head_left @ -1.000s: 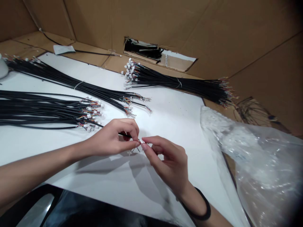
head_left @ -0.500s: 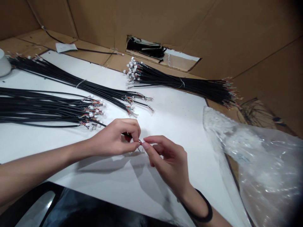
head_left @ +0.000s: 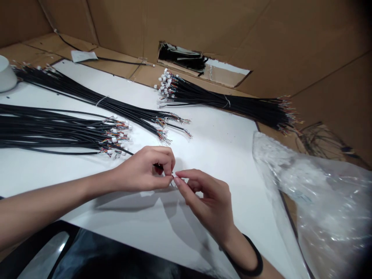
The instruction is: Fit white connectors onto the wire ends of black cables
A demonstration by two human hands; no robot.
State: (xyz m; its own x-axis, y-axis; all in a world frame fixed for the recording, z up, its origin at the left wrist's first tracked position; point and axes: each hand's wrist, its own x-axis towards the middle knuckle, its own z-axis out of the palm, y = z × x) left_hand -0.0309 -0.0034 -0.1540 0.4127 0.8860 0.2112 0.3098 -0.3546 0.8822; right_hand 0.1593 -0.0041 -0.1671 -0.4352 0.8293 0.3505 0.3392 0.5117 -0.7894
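Note:
My left hand is closed around the end of a black cable, which runs back toward the cable bundle on the left. Thin wires stick out past its thumb and index finger. My right hand pinches at the tip of one of these fine wires, its thumb and index fingertips almost touching the left ones. What lies between the right fingertips is tiny and mostly hidden. On the left lies a bundle of black cables with white connectors at its near end.
A tied cable bundle with stripped ends lies behind my hands; another tied bundle rests by the cardboard wall. A clear plastic bag with white pieces covers the right side. A white roll stands far left.
Both hands stay at nearly the same spot, fingertips still meeting at the wires. The whole view has shifted slightly, so the surroundings appear a little further right.

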